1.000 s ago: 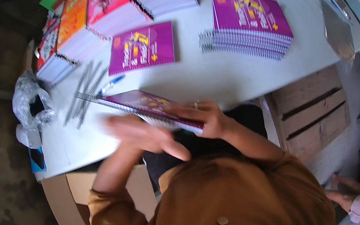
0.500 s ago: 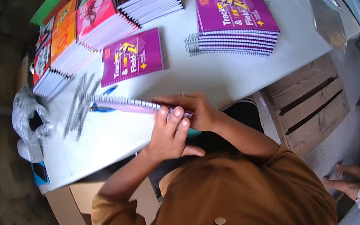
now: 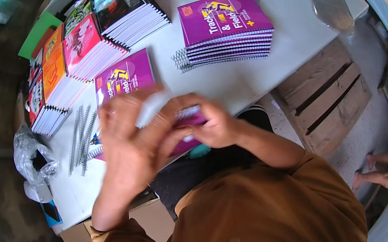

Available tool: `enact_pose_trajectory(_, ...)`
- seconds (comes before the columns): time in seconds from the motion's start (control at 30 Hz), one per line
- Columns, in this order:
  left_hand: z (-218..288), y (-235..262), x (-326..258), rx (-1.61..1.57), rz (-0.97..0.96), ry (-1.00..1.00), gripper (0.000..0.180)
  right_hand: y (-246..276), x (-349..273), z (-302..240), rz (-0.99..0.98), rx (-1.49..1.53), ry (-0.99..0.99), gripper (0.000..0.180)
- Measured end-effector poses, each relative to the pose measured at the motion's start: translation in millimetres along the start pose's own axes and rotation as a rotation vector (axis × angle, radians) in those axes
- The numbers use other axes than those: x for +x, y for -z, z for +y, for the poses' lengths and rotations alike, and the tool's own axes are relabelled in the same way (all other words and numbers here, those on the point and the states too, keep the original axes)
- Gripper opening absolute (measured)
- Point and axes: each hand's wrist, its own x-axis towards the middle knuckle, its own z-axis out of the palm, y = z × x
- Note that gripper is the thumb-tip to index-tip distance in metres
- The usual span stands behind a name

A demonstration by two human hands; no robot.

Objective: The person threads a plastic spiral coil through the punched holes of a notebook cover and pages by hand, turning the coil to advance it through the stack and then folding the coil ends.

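Close to the table's near edge, my right hand (image 3: pixel 216 123) grips a purple spiral-bound booklet (image 3: pixel 185 145) by its right end. My left hand (image 3: pixel 126 135) is raised over the booklet's left part, its fingers smeared by motion; whether they hold anything cannot be made out. It hides much of the booklet. Behind it lies another purple booklet (image 3: pixel 139 68), partly covered by the blurred fingers. Loose silver binding coils (image 3: pixel 79 141) lie left of my left hand. Further right stands a stack of purple booklets (image 3: pixel 226 22), with coils sticking out at its left side.
Stacks of spiral-bound books with orange (image 3: pixel 53 63), pink (image 3: pixel 84 42) and black (image 3: pixel 119 7) covers fill the table's far left. Crumpled clear plastic (image 3: pixel 32 160) hangs at the left edge. A wooden pallet (image 3: pixel 326 92) lies right of the table; another person's legs (image 3: pixel 382 171) show lower right.
My left hand has lifted and swung left, off the booklet's right end. The booklet, upright before, is now tilted lower beneath my hands. The view has shifted slightly, moving the stacks left.
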Motion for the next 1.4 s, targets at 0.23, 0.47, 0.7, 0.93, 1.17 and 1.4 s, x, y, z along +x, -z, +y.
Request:
enact_pose_trajectory(0.23,-39.3,-56.8,68.7,-0.366,0.828,0.368,0.061,102.6,74.4,-48.2,0.568,0.281,0.375,0.029)
enact_pose_trajectory(0.47,3.5,-130.8,150.2,-0.819,0.772,0.376,0.017,178.5,49.8,41.3,0.89,-0.625,-0.09,0.064)
enact_pose_trajectory(0.7,-21.7,-214.5,120.9,-0.183,0.5,0.078,0.026,182.1,35.4,62.5,1.03,-0.443,0.122,0.061)
enact_pose_trajectory(0.93,-49.1,-218.6,95.0,-0.385,0.537,0.781,0.027,176.2,45.8,64.5,1.108,-0.728,0.247,0.018)
enact_pose_trajectory(1.17,-119.8,-160.7,14.0,-0.21,0.312,0.55,0.026,179.0,25.2,28.0,1.102,-0.988,0.422,0.023)
enact_pose_trajectory(1.4,-112.9,-114.9,-94.3,0.019,-0.046,0.289,0.041,76.6,-2.2,39.7,0.277,-0.691,0.316,0.044)
